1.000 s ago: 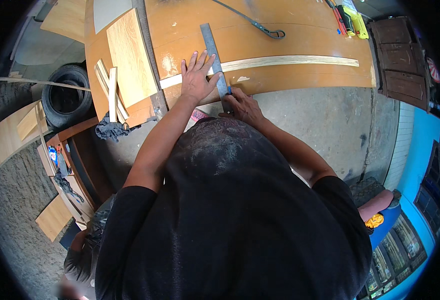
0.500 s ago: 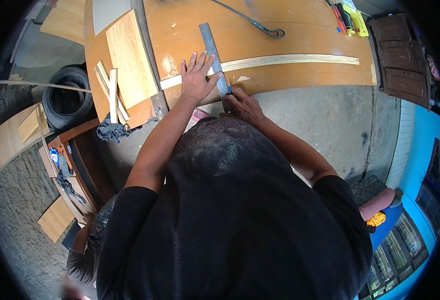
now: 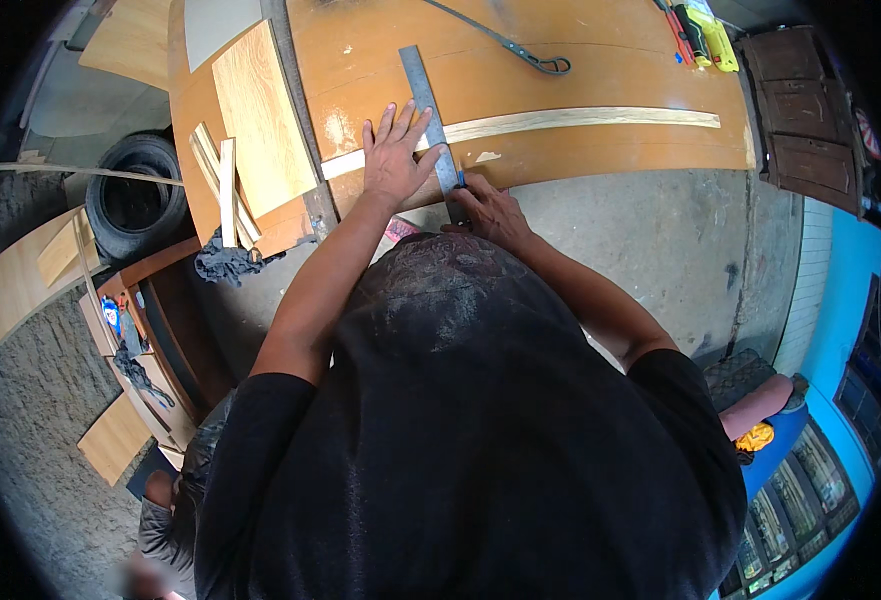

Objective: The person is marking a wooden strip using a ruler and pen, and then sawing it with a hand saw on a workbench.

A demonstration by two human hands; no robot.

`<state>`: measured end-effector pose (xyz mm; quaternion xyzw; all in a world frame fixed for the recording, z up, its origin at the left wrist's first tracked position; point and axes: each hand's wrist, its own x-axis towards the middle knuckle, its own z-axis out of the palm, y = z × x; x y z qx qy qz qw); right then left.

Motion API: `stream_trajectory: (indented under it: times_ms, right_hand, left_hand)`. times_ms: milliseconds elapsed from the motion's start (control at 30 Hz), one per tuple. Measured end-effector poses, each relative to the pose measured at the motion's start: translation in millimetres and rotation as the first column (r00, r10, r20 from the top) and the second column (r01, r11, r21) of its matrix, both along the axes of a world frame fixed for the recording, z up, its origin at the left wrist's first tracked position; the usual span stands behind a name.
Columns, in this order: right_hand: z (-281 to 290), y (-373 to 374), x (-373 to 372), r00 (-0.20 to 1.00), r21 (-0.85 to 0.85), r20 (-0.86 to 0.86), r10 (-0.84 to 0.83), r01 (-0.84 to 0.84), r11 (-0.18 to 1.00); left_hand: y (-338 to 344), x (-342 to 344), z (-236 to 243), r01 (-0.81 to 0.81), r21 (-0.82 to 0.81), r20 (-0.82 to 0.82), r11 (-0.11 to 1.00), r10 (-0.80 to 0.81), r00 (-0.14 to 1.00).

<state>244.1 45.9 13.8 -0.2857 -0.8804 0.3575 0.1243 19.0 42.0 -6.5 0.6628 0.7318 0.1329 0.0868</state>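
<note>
My left hand (image 3: 395, 165) lies spread on the table with its fingers apart, the thumb and fingertips against a grey metal ruler (image 3: 417, 85). The ruler lies across a long, pale wood strip (image 3: 580, 118) and runs from the table toward my body. Close to the ruler's near end, my right hand (image 3: 492, 212) is closed with bent fingers. A thin blue pencil-like stick (image 3: 461, 179) pokes up from those fingers, right beside the ruler's edge. My cap hides the ruler's nearest end and part of the right hand's grip.
A wood-grain board (image 3: 265, 120) and narrow offcuts (image 3: 226, 190) lie at the table's left. Toward the back are a black-handled saw-like tool (image 3: 535, 58) and a yellow tool (image 3: 722, 50). A tire (image 3: 137, 195) stands at left; a co-worker (image 3: 175, 510) is lower left.
Both my hands and the ruler stay almost in place; the right hand has barely shifted. At the lower left, the co-worker's arm has moved lower.
</note>
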Motion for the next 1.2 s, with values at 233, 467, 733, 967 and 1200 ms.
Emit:
stream_trajectory:
  times_ms: [233,467,733,967,1200]
  right_hand:
    - [2.2,1.1,0.3,1.000,0.010,-0.016,0.001,0.000,1.000]
    - [0.9,1.0,0.9,1.000,0.007,-0.005,0.007,-0.007,1.000]
    - [2.5,1.4,0.9,1.000,0.023,-0.023,-0.004,0.005,1.000]
    - [-1.4,9.1,-0.3,0.980,-0.057,-0.162,-0.119,0.111,0.992]
    - [-2.3,48.7,-18.0,0.904,-0.110,-0.277,-0.325,0.306,0.946]
  left_hand:
    - [0.7,0.1,0.9,0.001,-0.008,0.003,1.000,-0.001,1.000]
    - [0.7,0.5,0.9,-0.002,-0.017,0.001,1.000,0.002,1.000]
    - [0.3,0.4,0.2,-0.003,-0.010,-0.012,1.000,0.002,1.000]
    - [0.0,1.2,1.1,-0.009,-0.013,-0.016,1.000,0.009,1.000]
    - [-0.5,1.2,0.1,-0.005,-0.034,-0.037,0.999,0.004,0.999]
